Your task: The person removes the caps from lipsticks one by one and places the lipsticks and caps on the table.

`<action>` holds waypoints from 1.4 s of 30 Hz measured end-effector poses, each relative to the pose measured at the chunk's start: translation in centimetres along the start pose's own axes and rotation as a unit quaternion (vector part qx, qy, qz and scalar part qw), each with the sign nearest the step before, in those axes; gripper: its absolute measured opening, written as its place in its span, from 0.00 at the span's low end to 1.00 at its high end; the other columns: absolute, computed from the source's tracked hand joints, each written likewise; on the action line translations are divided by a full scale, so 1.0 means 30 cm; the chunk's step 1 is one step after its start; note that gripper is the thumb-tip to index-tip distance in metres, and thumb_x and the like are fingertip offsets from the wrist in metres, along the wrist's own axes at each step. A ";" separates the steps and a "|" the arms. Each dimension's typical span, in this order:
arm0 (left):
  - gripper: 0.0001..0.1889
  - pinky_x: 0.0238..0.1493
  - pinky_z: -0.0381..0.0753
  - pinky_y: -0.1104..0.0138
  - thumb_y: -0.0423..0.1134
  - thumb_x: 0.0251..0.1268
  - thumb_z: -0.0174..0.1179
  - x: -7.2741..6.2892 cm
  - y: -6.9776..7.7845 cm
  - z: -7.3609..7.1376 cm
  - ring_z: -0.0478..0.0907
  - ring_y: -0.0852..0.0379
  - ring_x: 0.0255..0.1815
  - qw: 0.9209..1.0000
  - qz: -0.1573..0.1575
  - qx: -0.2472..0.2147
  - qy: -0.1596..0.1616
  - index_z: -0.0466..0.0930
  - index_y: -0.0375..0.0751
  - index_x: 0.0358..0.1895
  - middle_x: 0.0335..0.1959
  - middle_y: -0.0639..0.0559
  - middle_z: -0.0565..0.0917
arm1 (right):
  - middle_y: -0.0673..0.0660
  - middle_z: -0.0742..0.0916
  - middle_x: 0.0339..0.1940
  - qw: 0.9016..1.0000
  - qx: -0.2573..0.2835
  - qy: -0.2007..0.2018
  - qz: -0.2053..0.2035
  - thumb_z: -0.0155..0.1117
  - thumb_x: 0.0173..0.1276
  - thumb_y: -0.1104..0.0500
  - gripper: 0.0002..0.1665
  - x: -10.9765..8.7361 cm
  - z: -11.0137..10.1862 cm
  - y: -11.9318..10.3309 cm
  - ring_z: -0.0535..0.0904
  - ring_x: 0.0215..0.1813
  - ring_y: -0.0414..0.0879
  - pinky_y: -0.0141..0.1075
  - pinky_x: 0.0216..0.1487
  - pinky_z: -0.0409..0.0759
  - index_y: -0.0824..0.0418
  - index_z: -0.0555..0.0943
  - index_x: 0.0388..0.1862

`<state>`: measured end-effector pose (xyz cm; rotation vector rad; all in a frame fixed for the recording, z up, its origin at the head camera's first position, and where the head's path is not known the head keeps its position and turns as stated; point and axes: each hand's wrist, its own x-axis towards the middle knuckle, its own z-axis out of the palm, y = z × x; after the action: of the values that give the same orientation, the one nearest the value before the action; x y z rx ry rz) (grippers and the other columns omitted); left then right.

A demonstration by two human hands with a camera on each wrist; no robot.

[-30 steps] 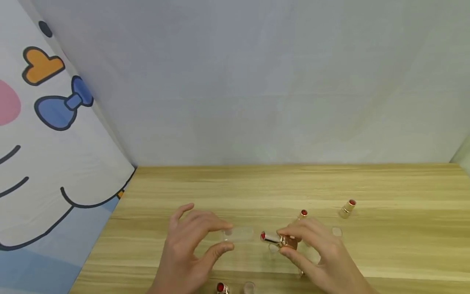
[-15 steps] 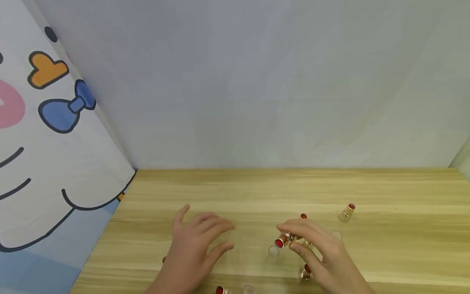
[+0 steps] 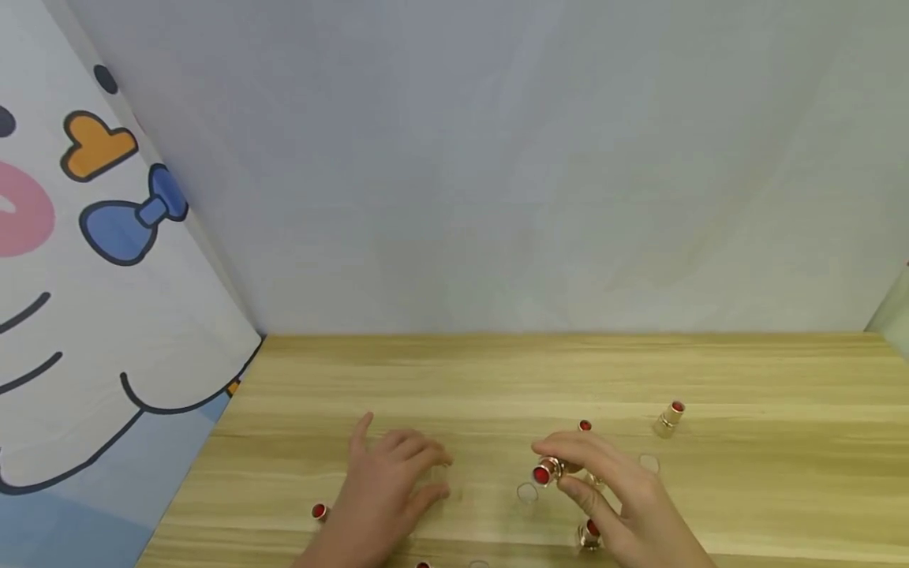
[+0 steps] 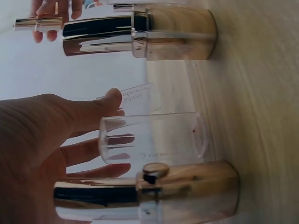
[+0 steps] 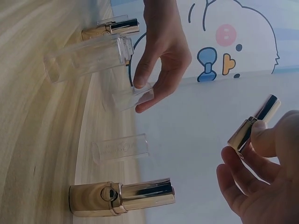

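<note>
My right hand (image 3: 614, 489) pinches an uncapped lipstick (image 3: 547, 471) above the table, its red-centred end tilted toward the head camera. The right wrist view shows its shiny gold tube (image 5: 254, 121) between thumb and fingers. Lower, near the tabletop, my left hand (image 3: 390, 489) grips a clear lipstick cap (image 5: 133, 97) between thumb and fingertips; lettering shows on this cap (image 4: 138, 95) in the left wrist view. Another clear cap (image 4: 154, 135) stands close before that hand, between two upright lipsticks, one above (image 4: 98, 37) and one below (image 4: 98, 198) in that view.
Several uncapped lipsticks stand on the wooden table (image 3: 497, 371), including one at right (image 3: 670, 418), one by the right wrist (image 3: 589, 535) and one at left (image 3: 319, 511). Clear caps stand between the hands (image 3: 527, 493) and at right (image 3: 649, 462). A pale cloth (image 3: 533, 197) hangs behind.
My left hand has taken the clear cap away from the lipstick and down toward the table. My right hand has turned the lipstick's end from leftward to toward the head camera.
</note>
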<state>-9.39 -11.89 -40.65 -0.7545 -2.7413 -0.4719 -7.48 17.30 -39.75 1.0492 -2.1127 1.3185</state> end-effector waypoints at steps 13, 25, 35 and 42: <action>0.15 0.73 0.55 0.28 0.47 0.54 0.79 -0.008 -0.013 0.033 0.81 0.59 0.56 1.000 -0.005 0.002 -0.030 0.87 0.57 0.44 0.46 0.67 0.88 | 0.49 0.87 0.59 1.000 -0.004 -0.011 0.028 0.68 0.65 0.77 0.31 -0.006 0.000 -0.013 0.81 0.60 0.36 0.23 0.68 0.73 0.60 0.80 0.66; 0.14 0.71 0.57 0.27 0.47 0.55 0.78 -0.009 -0.011 0.047 0.81 0.60 0.55 0.999 -0.008 0.001 -0.035 0.85 0.59 0.43 0.45 0.69 0.88 | 0.47 0.86 0.57 0.993 0.028 0.009 0.117 0.62 0.66 0.82 0.32 0.004 -0.087 -0.063 0.81 0.55 0.34 0.23 0.58 0.79 0.62 0.79 0.66; 0.17 0.73 0.56 0.28 0.50 0.55 0.78 -0.011 -0.004 0.034 0.81 0.59 0.57 0.998 -0.013 0.020 -0.052 0.87 0.56 0.47 0.46 0.66 0.89 | 0.57 0.88 0.61 0.987 0.071 0.092 0.115 0.57 0.67 0.85 0.26 -0.076 -0.187 -0.039 0.84 0.64 0.40 0.22 0.64 0.78 0.77 0.76 0.63; 0.18 0.73 0.56 0.29 0.49 0.56 0.78 -0.011 -0.005 0.033 0.81 0.58 0.57 0.999 -0.006 0.021 -0.046 0.87 0.56 0.50 0.48 0.64 0.89 | 0.43 0.88 0.62 0.963 -0.098 0.096 0.232 0.60 0.72 0.78 0.24 -0.179 -0.284 -0.003 0.81 0.64 0.25 0.14 0.61 0.72 0.64 0.81 0.63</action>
<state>-9.36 -11.79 -41.69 -0.7677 -2.8322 -0.3891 -4.33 26.86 -39.58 0.3366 -2.3592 1.3088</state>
